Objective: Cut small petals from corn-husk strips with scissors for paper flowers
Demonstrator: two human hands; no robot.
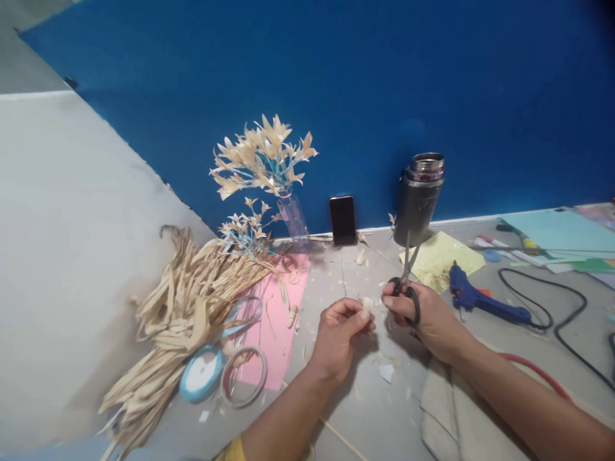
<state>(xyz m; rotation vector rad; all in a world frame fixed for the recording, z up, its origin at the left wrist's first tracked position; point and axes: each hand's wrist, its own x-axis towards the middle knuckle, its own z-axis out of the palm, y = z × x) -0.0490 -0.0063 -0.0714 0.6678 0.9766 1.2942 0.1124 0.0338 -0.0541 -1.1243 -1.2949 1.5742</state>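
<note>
Between thumb and fingers, my left hand (342,333) pinches a small pale piece of husk (368,303) above the grey table (358,397). Just to the right, my right hand (425,314) has its fingers in the black handles of a pair of scissors (407,272). The scissor blades point up and away, slightly apart, with nothing between them. Small pale scraps lie on the table around both hands, and a white scrap (386,372) rests below them.
Dried husks (192,301), ribbon spool (202,373) and tape ring (244,376) lie left by pink paper (273,326). Husk flowers (264,157), a phone (343,220) and a dark flask (419,198) stand behind. A blue glue gun (485,301) and its cord lie right.
</note>
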